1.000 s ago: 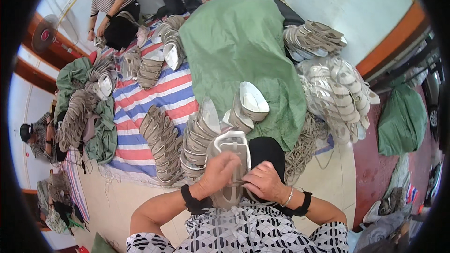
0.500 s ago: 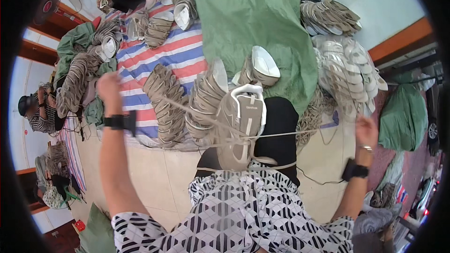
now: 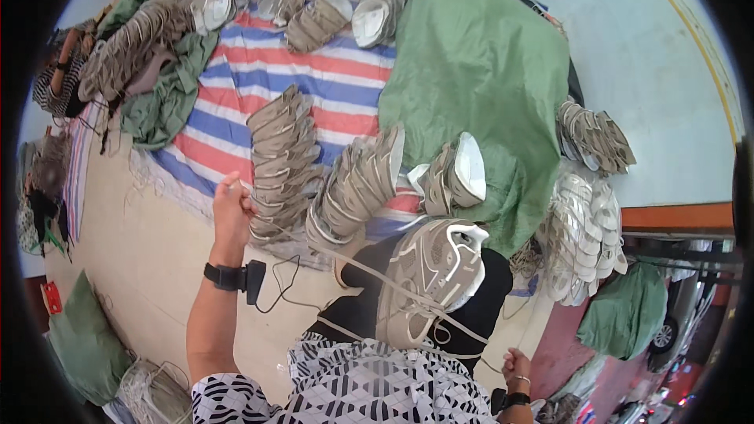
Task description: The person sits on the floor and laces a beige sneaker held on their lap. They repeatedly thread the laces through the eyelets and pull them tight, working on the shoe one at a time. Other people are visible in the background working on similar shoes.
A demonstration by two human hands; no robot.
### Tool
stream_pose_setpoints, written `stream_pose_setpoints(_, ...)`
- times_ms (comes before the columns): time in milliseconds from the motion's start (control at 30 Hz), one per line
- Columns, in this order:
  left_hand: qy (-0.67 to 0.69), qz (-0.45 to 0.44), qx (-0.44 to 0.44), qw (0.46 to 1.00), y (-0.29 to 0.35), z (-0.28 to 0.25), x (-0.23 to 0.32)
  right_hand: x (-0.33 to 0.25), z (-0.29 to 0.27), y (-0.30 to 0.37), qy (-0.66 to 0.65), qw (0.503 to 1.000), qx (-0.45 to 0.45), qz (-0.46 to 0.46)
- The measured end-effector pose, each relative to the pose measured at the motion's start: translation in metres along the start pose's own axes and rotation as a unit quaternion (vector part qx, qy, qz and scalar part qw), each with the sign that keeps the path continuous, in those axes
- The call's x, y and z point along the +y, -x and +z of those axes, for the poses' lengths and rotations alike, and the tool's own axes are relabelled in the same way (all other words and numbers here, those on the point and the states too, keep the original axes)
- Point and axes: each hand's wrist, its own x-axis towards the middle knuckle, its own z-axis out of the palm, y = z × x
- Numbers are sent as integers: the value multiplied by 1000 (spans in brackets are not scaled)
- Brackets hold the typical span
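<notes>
Across my black-trousered thighs lies one brown and white shoe upper, tilted, with its white-lined opening toward the upper right, away from me. My left hand is out to the side, well apart from the upper, fingers drawn together on a beige lace that slants down over the upper toward my other side. My right hand is low, beyond my right knee, with its fingers curled; it is small and partly blurred there, so I cannot tell whether it grips the lace's other end. I wear a black band on my left wrist. Just past my knees stand a tall nested stack of brown uppers, a second stack leaning beside it, and a shorter white-lined stack to the right. Beyond them a striped sheet covers the floor, and a large green sheet lies to its right.
</notes>
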Motion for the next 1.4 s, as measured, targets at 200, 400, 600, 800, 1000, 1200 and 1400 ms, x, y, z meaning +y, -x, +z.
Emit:
stream_pose_setpoints(200,-35,-168,-111,979,26,-35,-84,-67,92,71,13,980,-76,-185)
stream_pose_setpoints(400,-17,-154,-323,934,105,39,-61,-125,175,185,56,904,-175,-385)
stream_pose_setpoints(600,-258,252,-519,775,180,93,-26,-106,208,225,228,829,-326,-392)
stream_pose_setpoints(800,-425,465,-495,599,213,99,-31,-106,199,201,184,826,-415,-335)
stream_pose_setpoints(1000,-557,501,-479,458,201,90,-33,-104,195,190,18,831,-494,-257)
stream_pose_setpoints(1200,-537,477,-434,544,216,100,-19,-108,193,182,-24,834,-515,-197)
stream_pose_setpoints(1400,-392,380,-477,689,240,118,-7,-112,195,200,79,816,-391,-419)
